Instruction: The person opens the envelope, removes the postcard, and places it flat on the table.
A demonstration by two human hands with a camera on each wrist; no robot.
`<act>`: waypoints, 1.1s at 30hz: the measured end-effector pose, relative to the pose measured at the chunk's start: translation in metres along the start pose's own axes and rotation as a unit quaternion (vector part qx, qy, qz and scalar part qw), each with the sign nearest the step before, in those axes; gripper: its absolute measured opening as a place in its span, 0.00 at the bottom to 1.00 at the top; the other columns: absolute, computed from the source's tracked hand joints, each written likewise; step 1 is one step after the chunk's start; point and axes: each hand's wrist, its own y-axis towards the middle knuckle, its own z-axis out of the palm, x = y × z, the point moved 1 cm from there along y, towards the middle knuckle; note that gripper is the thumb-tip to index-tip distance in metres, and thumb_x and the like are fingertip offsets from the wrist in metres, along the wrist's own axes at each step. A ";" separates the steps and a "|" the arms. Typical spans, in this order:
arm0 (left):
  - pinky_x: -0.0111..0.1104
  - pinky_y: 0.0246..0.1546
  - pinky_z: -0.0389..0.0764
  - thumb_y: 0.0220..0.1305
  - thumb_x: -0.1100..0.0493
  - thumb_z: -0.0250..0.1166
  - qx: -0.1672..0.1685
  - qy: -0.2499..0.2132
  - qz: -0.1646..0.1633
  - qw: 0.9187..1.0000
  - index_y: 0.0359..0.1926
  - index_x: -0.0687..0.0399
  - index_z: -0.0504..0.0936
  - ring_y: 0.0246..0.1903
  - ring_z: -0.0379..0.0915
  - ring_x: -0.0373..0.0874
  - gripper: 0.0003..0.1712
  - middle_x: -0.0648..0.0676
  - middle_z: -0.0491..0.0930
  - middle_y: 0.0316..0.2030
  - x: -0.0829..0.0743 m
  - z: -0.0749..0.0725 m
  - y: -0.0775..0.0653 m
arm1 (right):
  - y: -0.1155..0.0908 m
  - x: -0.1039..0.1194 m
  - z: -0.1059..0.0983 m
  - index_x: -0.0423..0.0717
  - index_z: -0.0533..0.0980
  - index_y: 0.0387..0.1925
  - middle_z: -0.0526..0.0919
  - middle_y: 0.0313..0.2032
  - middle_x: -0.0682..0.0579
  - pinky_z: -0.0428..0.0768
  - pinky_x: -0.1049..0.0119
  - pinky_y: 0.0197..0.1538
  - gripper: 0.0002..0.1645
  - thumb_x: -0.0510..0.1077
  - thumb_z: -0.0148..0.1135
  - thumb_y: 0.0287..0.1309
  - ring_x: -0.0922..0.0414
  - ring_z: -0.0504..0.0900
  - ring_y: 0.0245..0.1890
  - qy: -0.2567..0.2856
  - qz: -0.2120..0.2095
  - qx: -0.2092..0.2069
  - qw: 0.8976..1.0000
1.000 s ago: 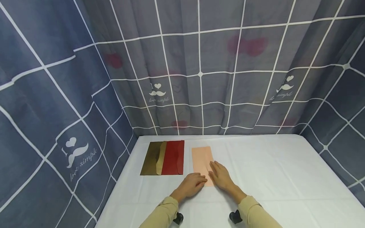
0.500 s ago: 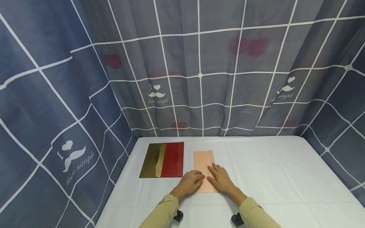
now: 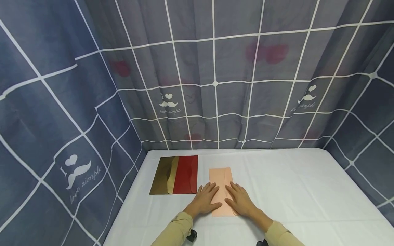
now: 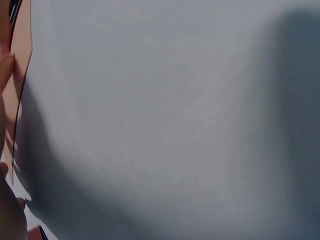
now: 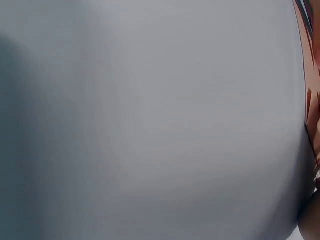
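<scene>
A peach envelope [image 3: 221,176] lies upright on the white table in the head view, its flap seam running along the right side. My left hand [image 3: 203,200] rests at its left edge, fingers spread and pointing away from me, thumb over the paper. On the right edge lies my right hand [image 3: 241,201], fingers likewise extended and thumb pointing inward. Between the two thumbs a strip of the envelope shows. The left wrist view catches only a sliver of the peach paper and some fingers at its left border; the right wrist view has the same at its right border.
To the left, a red envelope [image 3: 184,175] overlaps a brownish-gold envelope [image 3: 159,176] on the white tablecloth [image 3: 292,184]. Dark wrist camera mounts [image 3: 192,235] sit below the sleeves. A blue-grey curtain [image 3: 197,68] with white grid lines encloses the table's back and sides.
The peach envelope has slid slightly toward me and sits straighter. Both hands have flattened out, with the left fingers spreading along the edge. The red and gold envelopes stay put.
</scene>
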 end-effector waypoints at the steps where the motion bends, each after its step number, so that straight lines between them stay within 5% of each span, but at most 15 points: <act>1: 0.54 0.63 0.55 0.65 0.32 0.51 0.010 0.003 0.000 1.000 0.70 0.52 0.63 0.69 0.48 0.52 0.41 0.54 0.58 0.70 -0.002 0.000 -0.001 | -0.003 0.001 0.000 0.35 0.67 0.63 0.61 0.64 0.30 0.53 0.35 0.62 0.33 0.52 0.56 0.65 0.30 0.59 0.63 0.001 0.005 0.003 1.000; 8: 0.54 0.64 0.52 0.65 0.28 0.45 0.046 0.032 0.004 0.998 0.73 0.47 0.57 0.71 0.43 0.49 0.44 0.50 0.51 0.72 -0.015 0.003 -0.005 | -0.026 0.008 -0.003 0.33 0.65 0.64 0.60 0.64 0.28 0.51 0.29 0.58 0.33 0.49 0.57 0.65 0.27 0.57 0.62 -0.004 0.010 -0.015 1.000; 24: 0.57 0.65 0.41 0.57 0.23 0.50 0.088 -0.033 0.008 0.996 0.75 0.45 0.50 0.72 0.33 0.53 0.53 0.50 0.43 0.74 -0.028 0.013 -0.004 | -0.067 0.007 -0.014 0.34 0.68 0.62 0.62 0.63 0.29 0.58 0.25 0.51 0.32 0.47 0.61 0.62 0.26 0.60 0.59 0.012 -0.004 -0.044 0.999; 33: 0.57 0.65 0.39 0.56 0.21 0.48 0.094 -0.022 0.014 0.995 0.75 0.42 0.49 0.72 0.34 0.52 0.53 0.48 0.42 0.74 -0.027 0.013 -0.006 | -0.069 0.007 -0.013 0.34 0.68 0.62 0.63 0.63 0.31 0.57 0.25 0.52 0.31 0.47 0.61 0.62 0.28 0.59 0.60 0.015 0.006 -0.055 0.998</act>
